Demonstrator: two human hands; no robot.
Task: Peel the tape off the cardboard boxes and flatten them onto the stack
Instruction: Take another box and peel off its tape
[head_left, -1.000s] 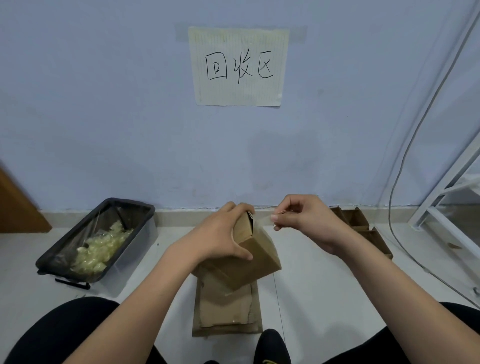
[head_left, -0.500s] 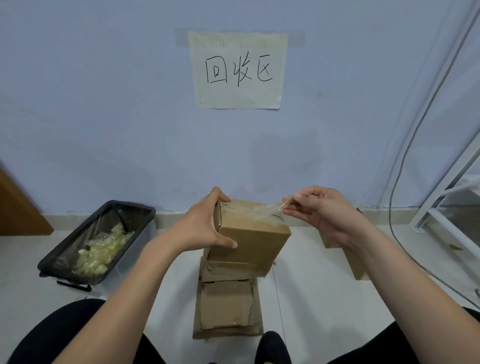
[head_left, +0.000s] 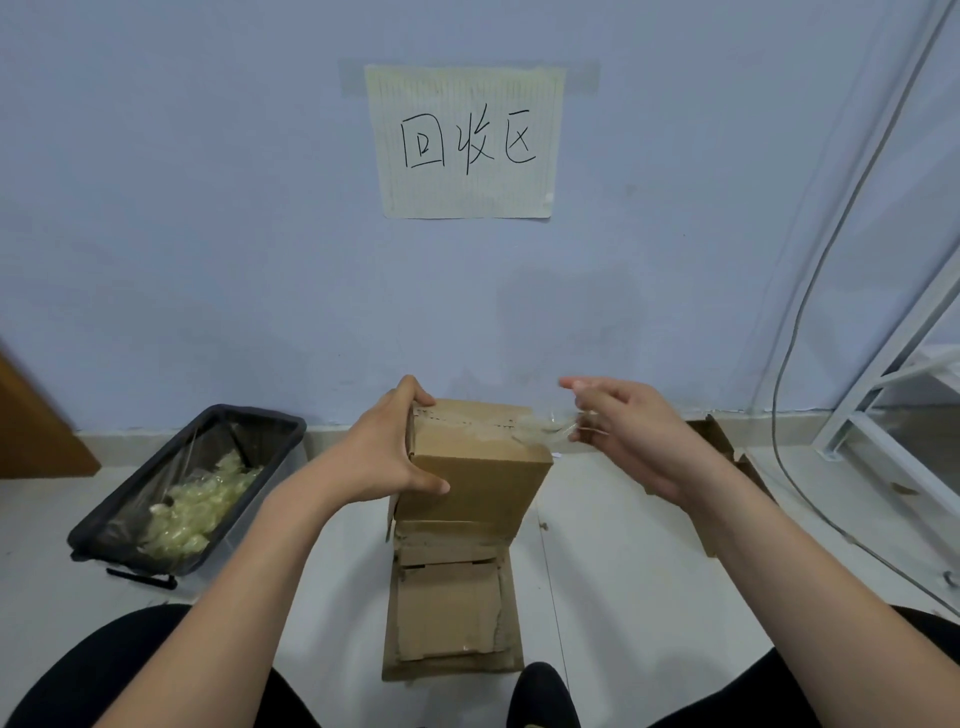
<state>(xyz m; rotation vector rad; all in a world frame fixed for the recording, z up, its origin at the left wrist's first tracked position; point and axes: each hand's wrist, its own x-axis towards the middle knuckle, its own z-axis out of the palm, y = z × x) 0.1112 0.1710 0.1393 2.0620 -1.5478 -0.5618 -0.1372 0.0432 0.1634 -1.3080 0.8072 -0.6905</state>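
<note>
The left hand (head_left: 387, 452) gripped the cardboard box (head_left: 475, 467) by its left side, thumb on the front face, holding it above the stack of flattened cardboard (head_left: 451, 613) on the floor. The right hand (head_left: 631, 431) pinched clear tape (head_left: 540, 430) stretched off the box's top right edge. A black bin (head_left: 189, 488) of crumpled tape sat near the wall.

One head cam on me, wide-angle, looking forward and down at the wall (head_left: 208, 208) and floor (head_left: 623, 571); my forearms close in frame. No second view.
</note>
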